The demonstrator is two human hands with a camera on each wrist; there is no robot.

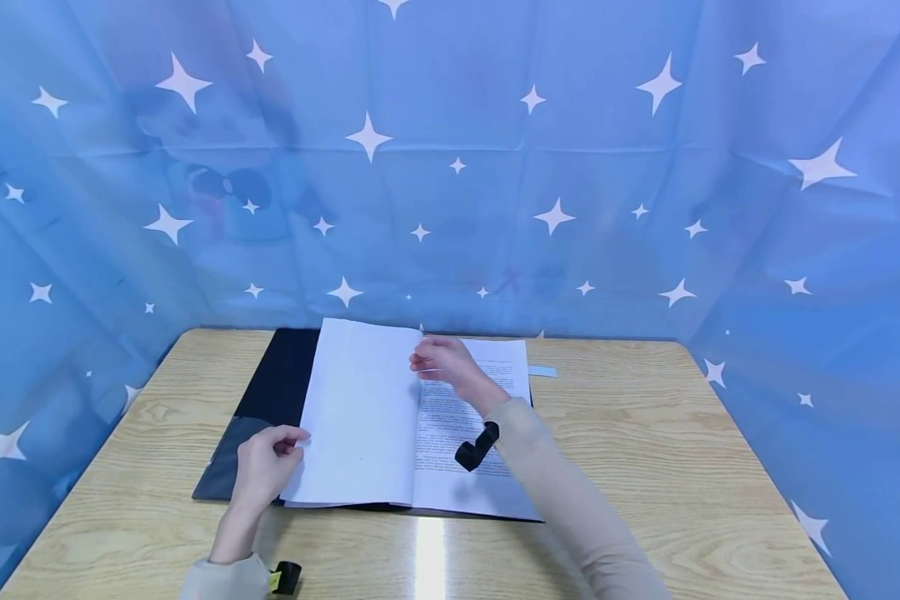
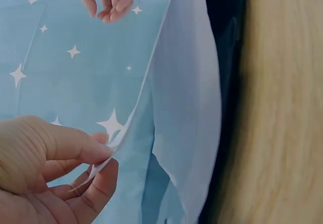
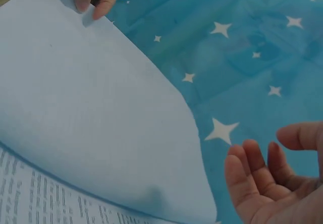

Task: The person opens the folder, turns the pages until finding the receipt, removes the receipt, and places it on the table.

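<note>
A dark folder (image 1: 288, 358) lies spread on the wooden table with a stack of bound sheets in it. A white blank-sided page (image 1: 360, 417) is turned over to the left, and a printed page (image 1: 468, 433) faces up on the right. My left hand (image 1: 266, 467) pinches the page's outer edge near its lower left corner. In the left wrist view its thumb and fingers grip that thin paper edge (image 2: 123, 130), which curves up from the paper below. Above the top of the fold hovers my right hand (image 1: 450, 367), fingers loosely bent and holding nothing.
A light blue tab (image 1: 543, 372) sticks out at the right side of the papers. Wooden tabletop (image 1: 645, 450) extends to both sides. Behind it hangs a blue curtain (image 1: 450, 192) with white stars. A black band (image 1: 487, 435) sits on the right wrist.
</note>
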